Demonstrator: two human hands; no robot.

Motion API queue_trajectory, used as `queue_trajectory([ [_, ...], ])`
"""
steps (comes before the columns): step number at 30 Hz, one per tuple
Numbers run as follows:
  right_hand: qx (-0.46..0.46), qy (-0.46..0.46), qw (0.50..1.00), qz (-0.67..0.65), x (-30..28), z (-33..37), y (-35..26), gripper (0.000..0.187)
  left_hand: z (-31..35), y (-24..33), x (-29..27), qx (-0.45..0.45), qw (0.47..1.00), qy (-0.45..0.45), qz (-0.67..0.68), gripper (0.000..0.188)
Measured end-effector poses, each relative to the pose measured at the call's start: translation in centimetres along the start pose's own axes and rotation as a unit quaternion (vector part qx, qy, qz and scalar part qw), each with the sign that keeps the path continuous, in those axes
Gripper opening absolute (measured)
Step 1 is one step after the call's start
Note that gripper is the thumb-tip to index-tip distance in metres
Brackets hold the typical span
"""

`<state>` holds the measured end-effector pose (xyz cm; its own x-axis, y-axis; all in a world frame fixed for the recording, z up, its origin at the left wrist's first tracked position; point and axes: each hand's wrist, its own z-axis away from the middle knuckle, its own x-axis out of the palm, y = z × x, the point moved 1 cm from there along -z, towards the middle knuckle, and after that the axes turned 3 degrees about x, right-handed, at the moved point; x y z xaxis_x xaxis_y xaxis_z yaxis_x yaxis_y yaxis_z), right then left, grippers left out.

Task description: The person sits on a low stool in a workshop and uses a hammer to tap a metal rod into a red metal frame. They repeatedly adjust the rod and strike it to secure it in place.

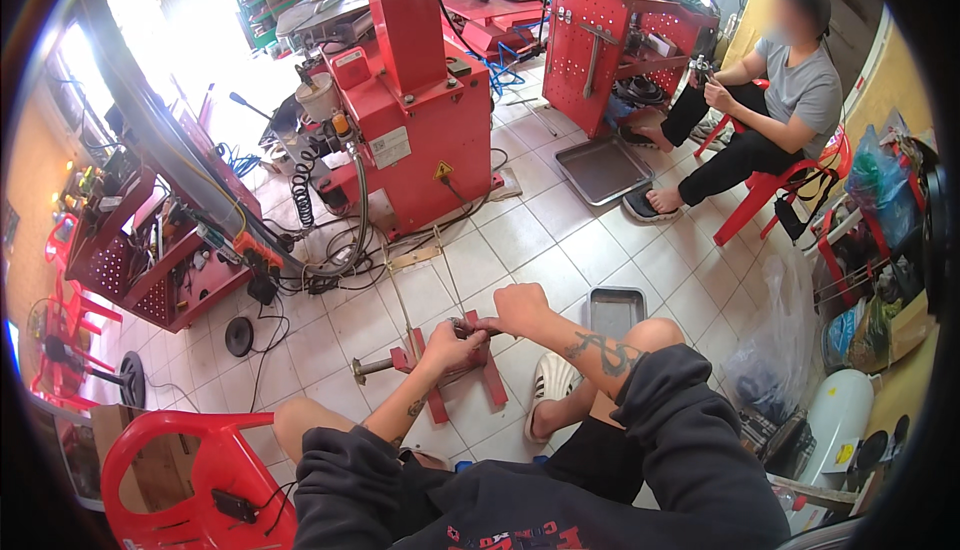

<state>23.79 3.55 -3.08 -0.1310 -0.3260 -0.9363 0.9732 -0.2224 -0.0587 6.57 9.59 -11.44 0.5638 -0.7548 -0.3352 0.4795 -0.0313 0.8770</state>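
Observation:
Low on the floor between my knees stands a red metal frame (494, 382) with a horizontal metal shaft (376, 366) sticking out to its left. Over the frame, my left hand (452, 346) is closed, its fingertips at a small dark metal part (461, 327). My right hand (522, 311) is curled into a fist just to the right, thumb side against that same part; what lies inside its fingers is hidden. The hands nearly touch. Two thin rods (452, 275) rise behind the frame.
Beyond the frame stands a tall red machine (432, 165), with cables (370, 260) on the tiles before it. A grey tray (617, 307) lies by my right knee. A larger tray (603, 172) is near a seated person (790, 100). A red chair (140, 440) stands left.

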Motion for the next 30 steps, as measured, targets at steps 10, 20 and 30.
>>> queue_trajectory([
  [10, 0.004, 0.025, 1.000, -0.011, 1.3, -0.4, 0.3, 0.068, 0.0, 0.4, 0.1, 0.013, 1.000, 0.009, -0.008, 0.040],
  [20, 0.020, 0.027, 0.999, -0.006, 0.2, 0.2, 0.0, 0.064, -0.3, -0.3, 0.3, 0.007, 1.000, 0.017, 0.003, 0.044],
  [30, 0.014, 0.011, 1.000, -0.006, 0.2, 0.2, 0.0, 0.061, 0.2, 0.4, 0.1, -0.015, 1.000, 0.020, -0.002, 0.044],
])
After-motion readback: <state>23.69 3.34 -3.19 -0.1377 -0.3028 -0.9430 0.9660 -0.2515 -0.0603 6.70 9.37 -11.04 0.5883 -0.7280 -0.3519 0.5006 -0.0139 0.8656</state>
